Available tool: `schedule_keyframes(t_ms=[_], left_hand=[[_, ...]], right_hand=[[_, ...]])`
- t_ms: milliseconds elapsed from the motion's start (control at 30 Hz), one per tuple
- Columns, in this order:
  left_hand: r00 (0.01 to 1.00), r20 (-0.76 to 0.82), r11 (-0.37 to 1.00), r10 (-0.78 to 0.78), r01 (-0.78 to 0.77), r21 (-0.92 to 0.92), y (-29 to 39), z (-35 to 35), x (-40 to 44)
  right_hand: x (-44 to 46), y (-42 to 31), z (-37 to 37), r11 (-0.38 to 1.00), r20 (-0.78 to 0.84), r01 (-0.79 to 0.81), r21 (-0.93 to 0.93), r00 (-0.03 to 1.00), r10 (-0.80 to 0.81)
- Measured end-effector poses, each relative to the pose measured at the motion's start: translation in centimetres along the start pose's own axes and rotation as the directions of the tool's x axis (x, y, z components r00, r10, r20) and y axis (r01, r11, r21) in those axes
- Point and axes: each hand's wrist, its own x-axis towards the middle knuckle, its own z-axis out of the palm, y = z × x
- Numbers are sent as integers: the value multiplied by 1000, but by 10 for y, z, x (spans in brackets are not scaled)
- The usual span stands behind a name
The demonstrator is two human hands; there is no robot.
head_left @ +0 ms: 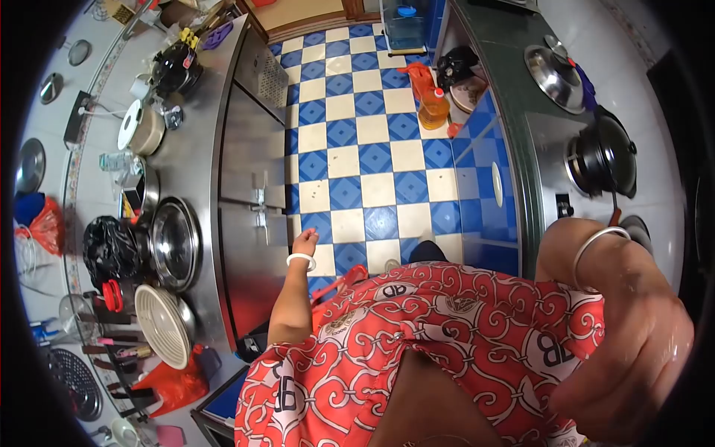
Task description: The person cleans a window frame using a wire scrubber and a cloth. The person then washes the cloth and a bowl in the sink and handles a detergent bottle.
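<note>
My left hand (304, 243) hangs over the tiled floor beside the steel cabinet doors, a white bangle (301, 261) around its wrist. Its fingers are curled in, and I see nothing in them. Close to the camera at the lower right is my right hand (633, 357), wet and shiny, with its fingers bent and pressed together. Its fingertips are turned away, so anything in them is hidden. Another light bangle (588, 249) circles that wrist. A black lidded pan (607, 156) on the stove lies beyond my right forearm.
On the left steel counter (195, 119) are a steel basin (175, 243), a woven basket (164, 326), a rice cooker (140, 128) and knives. To the right, a dark counter (495, 67) carries a metal lid (553, 78). An oil jug (433, 109) stands on the floor below it.
</note>
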Motion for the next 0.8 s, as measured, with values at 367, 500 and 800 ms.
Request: schedule_keyframes(t_ms=[367, 500, 800], left_hand=[[942, -150, 951, -300, 283, -122, -16, 20, 162], [920, -188, 913, -345, 283, -292, 68, 3, 182], [944, -103, 903, -313, 329, 278, 7, -25, 338]], right_hand=[[2, 133, -246, 987, 145, 79, 141, 984, -100], [25, 207, -338, 964, 205, 87, 251, 969, -141], [78, 377, -496, 940, 287, 60, 337, 944, -163]])
